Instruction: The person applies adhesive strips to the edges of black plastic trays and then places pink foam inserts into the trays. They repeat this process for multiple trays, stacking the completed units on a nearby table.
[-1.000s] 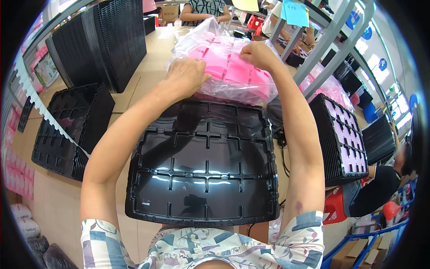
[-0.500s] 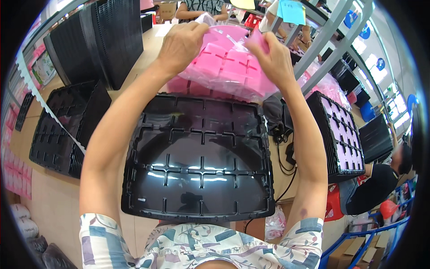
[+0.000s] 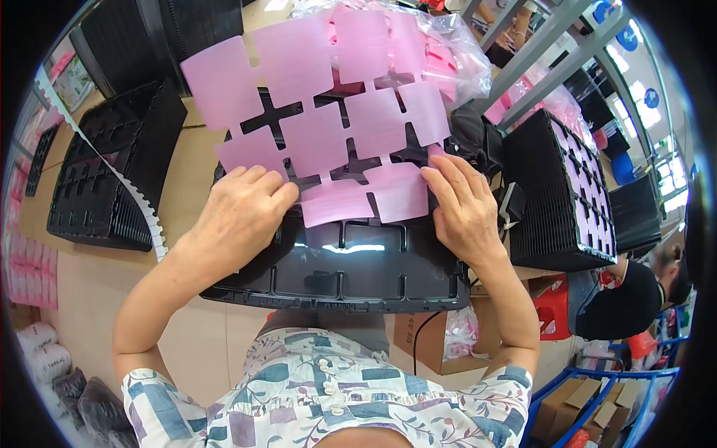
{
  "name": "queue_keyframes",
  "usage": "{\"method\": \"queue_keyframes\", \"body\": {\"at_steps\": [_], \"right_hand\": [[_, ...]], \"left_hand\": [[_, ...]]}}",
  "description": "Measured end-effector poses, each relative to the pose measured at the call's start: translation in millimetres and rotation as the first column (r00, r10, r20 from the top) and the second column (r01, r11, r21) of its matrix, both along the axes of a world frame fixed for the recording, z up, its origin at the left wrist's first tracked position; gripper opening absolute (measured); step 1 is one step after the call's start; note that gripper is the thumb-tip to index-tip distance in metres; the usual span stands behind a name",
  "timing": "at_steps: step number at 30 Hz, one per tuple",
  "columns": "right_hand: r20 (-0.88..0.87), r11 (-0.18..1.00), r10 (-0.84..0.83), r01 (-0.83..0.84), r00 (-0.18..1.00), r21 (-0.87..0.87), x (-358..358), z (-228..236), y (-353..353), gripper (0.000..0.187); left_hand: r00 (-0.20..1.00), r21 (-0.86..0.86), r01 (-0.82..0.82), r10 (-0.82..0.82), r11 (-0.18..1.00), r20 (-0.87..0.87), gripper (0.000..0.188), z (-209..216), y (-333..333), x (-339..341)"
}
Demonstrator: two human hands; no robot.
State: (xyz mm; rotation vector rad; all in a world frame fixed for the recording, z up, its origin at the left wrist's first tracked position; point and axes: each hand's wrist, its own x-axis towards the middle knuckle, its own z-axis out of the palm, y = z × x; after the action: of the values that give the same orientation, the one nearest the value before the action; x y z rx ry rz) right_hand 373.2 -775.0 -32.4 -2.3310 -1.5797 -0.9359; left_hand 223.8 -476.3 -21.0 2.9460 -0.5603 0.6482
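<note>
A thin pink foam sheet (image 3: 317,142), cut with cross-shaped slots, stretches between my two hands over a black plastic tray (image 3: 366,269). My left hand (image 3: 250,205) pinches the sheet's left near corner. At its right near side my right hand (image 3: 461,201) grips the edge between thumb and fingers. The sheet's near edge hangs over the tray's middle, and its far part rises beyond the tray. Black shows through the slots. Part of the tray's far half is hidden under the sheet.
Stacked black trays (image 3: 112,168) stand at the left; another stack (image 3: 556,194), topped with pink foam, stands at the right. A clear plastic bag (image 3: 467,52) with pink sheets lies behind. Grey metal posts (image 3: 553,56) rise at the back right. A person (image 3: 627,299) is at the far right.
Both hands have come down and toward me from the bag of pink sheets. One sheet is now spread out between them above the tray.
</note>
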Motion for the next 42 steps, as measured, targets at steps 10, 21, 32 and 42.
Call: {"method": "queue_keyframes", "body": {"at_steps": [10, 21, 32, 42], "right_hand": [[-0.393, 0.978, 0.049, 0.036, 0.918, 0.206, 10.1, 0.3, -24.4, 0.054], [-0.186, 0.998, 0.062, -0.062, 0.981, 0.008, 26.2, -3.5, -16.2, 0.066], [-0.145, 0.986, 0.02, 0.005, 0.989, 0.166, 28.8, 2.6, 7.9, 0.028], [-0.215, 0.995, 0.084, -0.072, 0.973, 0.065, -33.5, 0.4, -32.7, 0.03]], "left_hand": [[0.942, -0.451, -0.065, -0.095, 0.89, -0.323, 0.088, 24.0, 34.3, 41.1], [0.539, -0.528, -0.307, -0.313, 0.792, -0.782, 0.066, 44.2, 84.6, 149.2], [0.735, -0.444, -0.179, -0.18, 0.878, -0.653, 0.079, 21.2, 100.7, 131.5], [0.998, -0.28, 0.003, -0.022, 0.96, -0.064, 0.041, 2.0, 30.2, -23.6]]}}
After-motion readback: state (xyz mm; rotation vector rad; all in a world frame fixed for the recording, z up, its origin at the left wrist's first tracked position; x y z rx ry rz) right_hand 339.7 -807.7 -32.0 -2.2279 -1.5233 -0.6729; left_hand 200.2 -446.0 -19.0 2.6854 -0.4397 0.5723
